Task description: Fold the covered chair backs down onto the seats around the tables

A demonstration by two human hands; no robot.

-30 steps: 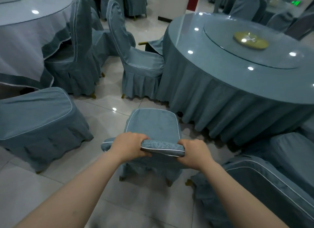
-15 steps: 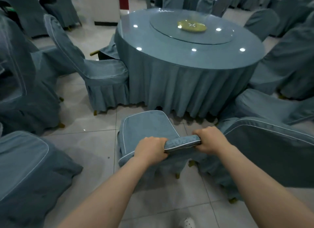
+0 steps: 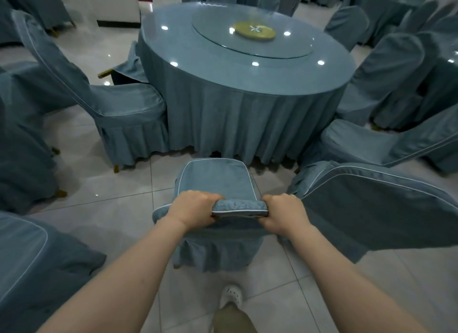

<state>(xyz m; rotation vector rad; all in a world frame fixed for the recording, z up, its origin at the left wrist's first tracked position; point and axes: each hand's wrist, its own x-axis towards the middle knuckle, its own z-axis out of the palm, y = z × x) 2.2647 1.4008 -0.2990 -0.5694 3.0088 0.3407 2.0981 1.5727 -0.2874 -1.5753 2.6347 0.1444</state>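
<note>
A blue-grey covered chair (image 3: pixel 215 181) with white piping stands in front of me, facing the round table (image 3: pixel 247 84). Its back lies folded down onto the seat. My left hand (image 3: pixel 192 210) grips the near left edge of the folded back, fingers curled over it. My right hand (image 3: pixel 285 215) grips the near right edge the same way. Between the hands the padded rim of the chair back (image 3: pixel 239 208) shows.
A folded chair (image 3: pixel 376 206) lies close on the right and another (image 3: pixel 27 263) at lower left. An upright covered chair (image 3: pixel 119 104) stands left of the table, more upright chairs (image 3: pixel 386 72) at right. My shoe (image 3: pixel 231 294) is on the tiled floor.
The view swung so the chair and table now sit centred ahead. Both hands kept their grip on the folded chair back, and the chair turned to face the table squarely.
</note>
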